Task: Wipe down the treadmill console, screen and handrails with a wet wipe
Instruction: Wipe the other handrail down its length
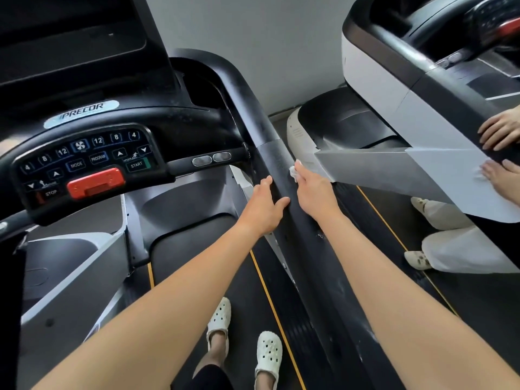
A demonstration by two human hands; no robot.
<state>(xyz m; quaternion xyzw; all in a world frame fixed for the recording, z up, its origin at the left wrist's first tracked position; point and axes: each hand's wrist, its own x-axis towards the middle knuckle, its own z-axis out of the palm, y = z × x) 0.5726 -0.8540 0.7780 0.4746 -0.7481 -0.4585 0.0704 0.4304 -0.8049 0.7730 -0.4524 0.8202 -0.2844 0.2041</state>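
White wet wipe: bunched under the fingertips of the right hand, against the outer side of the right handrail; only a crumpled corner shows.
Handling: likely very light, limp and damp, so it would fold or ball up unless spread flat under the fingers; it would slide easily on smooth plastic and drag on the textured grip.
Hold: best pinned flat under several fingers, wrapped partly round the rail.
Right hand: fingers curled over the wipe and the rail; the palm side is hidden.
Left hand: holds nothing, fingers straight along the inner side of the same rail, thumb laid over its top, apparently as a brace.
Rail: stiff, black and rounded, with pale smears farther down towards the person.
Console: black keypad to the left, with a red stop clip that a careless pass could press or pull.
Screen: dark, above the console, well apart from both hands.
Sensor bar: two metal pads between console and rail.
Obstruction: a neighbouring treadmill stands close on the right, its grey panel near the wipe.
Other person: two hands on that machine's white panel, legs beside it.
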